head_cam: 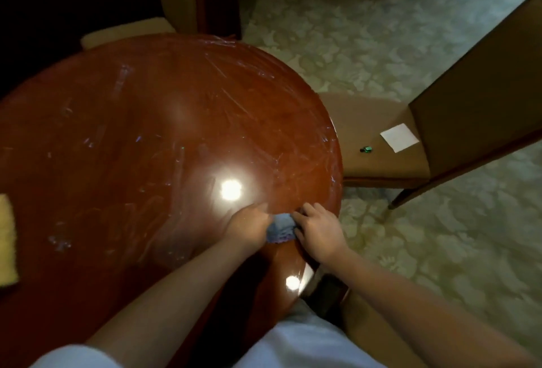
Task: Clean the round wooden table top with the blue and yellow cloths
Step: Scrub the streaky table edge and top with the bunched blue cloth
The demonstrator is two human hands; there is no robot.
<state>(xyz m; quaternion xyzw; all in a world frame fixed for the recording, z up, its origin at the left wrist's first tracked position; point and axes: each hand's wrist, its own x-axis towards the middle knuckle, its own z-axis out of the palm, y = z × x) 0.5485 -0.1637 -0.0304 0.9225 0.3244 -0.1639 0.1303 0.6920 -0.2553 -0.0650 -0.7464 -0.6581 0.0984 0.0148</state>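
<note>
The small bunched blue cloth [280, 227] was seen pressed on the glossy round reddish-brown wooden table [123, 138], just right of centre in the lower half of the frame and near the table's right-hand rim. It was held between both hands: the left hand [249, 225] was laid against its left side with the fingers curled over it, and the right hand [318, 231] was set against its right side, the fingers [305, 211] bent and closed onto the fabric. A bright lamp reflection was shown on the surface just above the hands, and pale smears and streaks were spread across the upper and left parts of the table.

The folded yellow cloth [7, 240] was left lying on the table at the far left edge of the frame, well apart from the hands and untouched.

The step in hand was judged to be wiping with the blue cloth, or gathering it for a stroke; which of the two could not be told. Most of the surface appeared not yet cleaned. The next move would call for the cloth to be pushed, under steady pressure, up and leftward over the streaked area.
</note>
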